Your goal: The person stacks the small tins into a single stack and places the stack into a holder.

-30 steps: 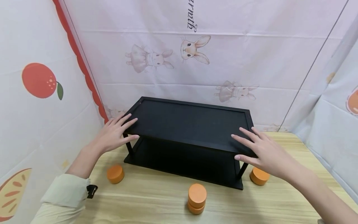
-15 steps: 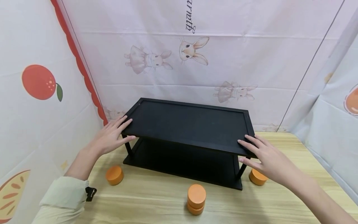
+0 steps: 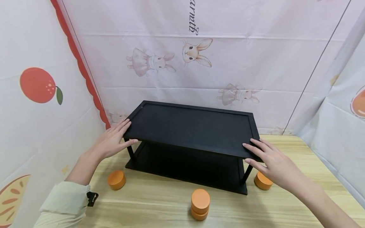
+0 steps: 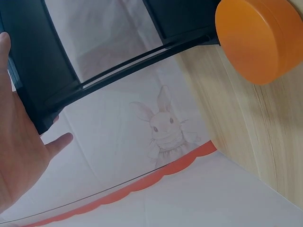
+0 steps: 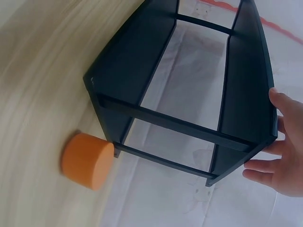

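Observation:
A black two-tier shelf rack (image 3: pixel 191 126) stands on the wooden table, its upper board level above the lower one on thin posts. My left hand (image 3: pixel 109 141) rests on the left end of the upper board, fingers extended, thumb at the front edge. At the front right corner, my right hand (image 3: pixel 272 161) lies on the same board with straight fingers; in the right wrist view its thumb touches the board's edge. Orange round blocks stand around the rack: one at front left (image 3: pixel 116 180), a stacked pair in front (image 3: pixel 200 202), one at right (image 3: pixel 263 181).
A pale cloth with rabbit prints (image 3: pixel 196 53) hangs close behind the rack. Fruit-printed cloths flank the table (image 3: pixel 154 205) on both sides. The right orange block sits by the rack's right posts, under my right hand.
My right hand has slid right and toward me, onto the upper board's corner. My left hand has drawn slightly left to the board's end. Rack and orange blocks keep their places.

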`<action>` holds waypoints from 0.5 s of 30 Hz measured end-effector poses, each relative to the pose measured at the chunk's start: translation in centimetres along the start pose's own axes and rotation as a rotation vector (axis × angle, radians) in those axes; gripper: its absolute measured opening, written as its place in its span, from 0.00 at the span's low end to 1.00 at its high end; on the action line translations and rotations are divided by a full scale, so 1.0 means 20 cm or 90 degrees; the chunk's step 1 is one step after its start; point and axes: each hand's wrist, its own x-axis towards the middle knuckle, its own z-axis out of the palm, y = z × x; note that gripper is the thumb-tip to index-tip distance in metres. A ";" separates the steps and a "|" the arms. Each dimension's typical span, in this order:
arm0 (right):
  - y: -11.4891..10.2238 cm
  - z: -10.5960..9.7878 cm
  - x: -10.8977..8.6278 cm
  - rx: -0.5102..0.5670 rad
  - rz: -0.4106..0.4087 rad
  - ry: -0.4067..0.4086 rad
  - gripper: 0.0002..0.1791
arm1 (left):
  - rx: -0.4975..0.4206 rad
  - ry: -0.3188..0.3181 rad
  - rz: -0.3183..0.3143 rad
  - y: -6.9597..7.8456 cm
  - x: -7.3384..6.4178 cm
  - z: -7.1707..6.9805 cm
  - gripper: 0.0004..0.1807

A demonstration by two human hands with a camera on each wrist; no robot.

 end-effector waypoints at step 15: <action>0.01 0.02 -0.02 -0.002 0.014 0.020 0.31 | -0.004 -0.012 -0.022 0.00 0.00 0.00 0.51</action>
